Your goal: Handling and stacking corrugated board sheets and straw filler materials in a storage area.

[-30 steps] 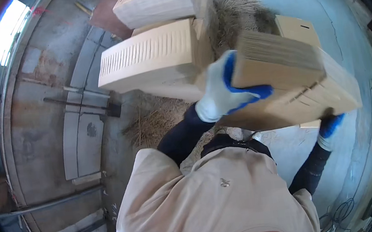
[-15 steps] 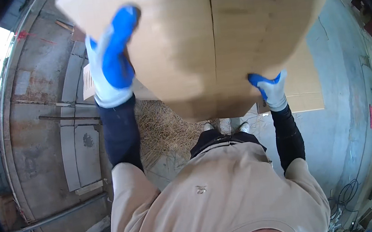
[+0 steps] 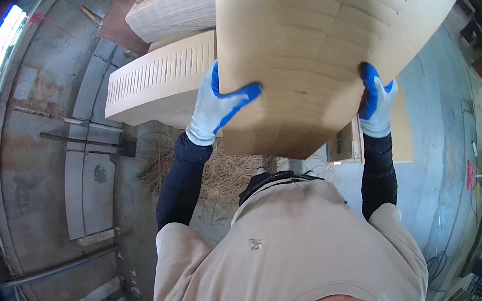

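Observation:
A large sheet of brown cardboard point(image 3: 295, 55), with rows of slits and creases, is held up in front of me. My left hand point(image 3: 218, 102), in a white and blue coated glove, grips its left edge, the thumb lying across the face. On the opposite edge my right hand point(image 3: 376, 99), gloved the same way, clamps the sheet with its thumb on the near face. The fingers of both hands are mostly hidden behind the cardboard. Its far end runs out of the picture at the top.
Left of the sheet lies a slotted cardboard piece point(image 3: 161, 76), with a thick stack of cardboard sheets point(image 3: 178, 15) beyond it. Thin straw-like scraps point(image 3: 220, 176) cover the floor near my feet. An opened cardboard box point(image 3: 344, 143) stands below my right hand. Coiled cable point(image 3: 435, 265) lies at lower right.
The sheet has turned and shifted right, uncovering the stack and slotted piece at left. My left hand has moved right and down, from spread against the sheet to gripping its edge.

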A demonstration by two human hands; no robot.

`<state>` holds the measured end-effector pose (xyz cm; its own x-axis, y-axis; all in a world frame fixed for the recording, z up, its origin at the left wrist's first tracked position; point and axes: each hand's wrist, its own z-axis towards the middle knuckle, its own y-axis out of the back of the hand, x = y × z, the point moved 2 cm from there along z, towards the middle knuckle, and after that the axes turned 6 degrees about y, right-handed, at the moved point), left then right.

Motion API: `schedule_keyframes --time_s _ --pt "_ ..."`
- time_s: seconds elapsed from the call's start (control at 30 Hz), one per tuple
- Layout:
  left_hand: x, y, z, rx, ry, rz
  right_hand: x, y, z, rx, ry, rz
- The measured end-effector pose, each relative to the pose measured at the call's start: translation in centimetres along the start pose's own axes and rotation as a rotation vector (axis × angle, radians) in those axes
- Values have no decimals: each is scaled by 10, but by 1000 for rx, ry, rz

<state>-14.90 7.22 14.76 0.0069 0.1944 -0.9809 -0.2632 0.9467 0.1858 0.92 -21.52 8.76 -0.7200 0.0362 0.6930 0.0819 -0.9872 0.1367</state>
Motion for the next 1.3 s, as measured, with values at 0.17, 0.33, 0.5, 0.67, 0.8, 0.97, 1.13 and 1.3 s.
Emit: schedule_keyframes --time_s 0.17,0.33,0.5,0.67,0.8,0.97,1.13,1.3 --pt "4 4 -4 11 -36 -12 -11 -4 -25 -128 -29 54" --pt "13 16 -9 15 -68 1 1 2 -26 -22 -79 109" --pt "-15 11 -8 -29 -380 443 19 5 6 49 -280 433" --pt "-26 22 2 92 -282 250 22 0 -10 -170 -208 504" --pt "-15 43 11 149 -218 182 16 1 -1 -20 -168 423" --pt "-18 51 13 108 -107 39 21 -9 7 -41 -154 465" --pt "-8 61 5 85 35 -124 21 -10 18 216 -27 334" --pt "14 69 4 131 18 -249 19 -24 29 292 22 354"
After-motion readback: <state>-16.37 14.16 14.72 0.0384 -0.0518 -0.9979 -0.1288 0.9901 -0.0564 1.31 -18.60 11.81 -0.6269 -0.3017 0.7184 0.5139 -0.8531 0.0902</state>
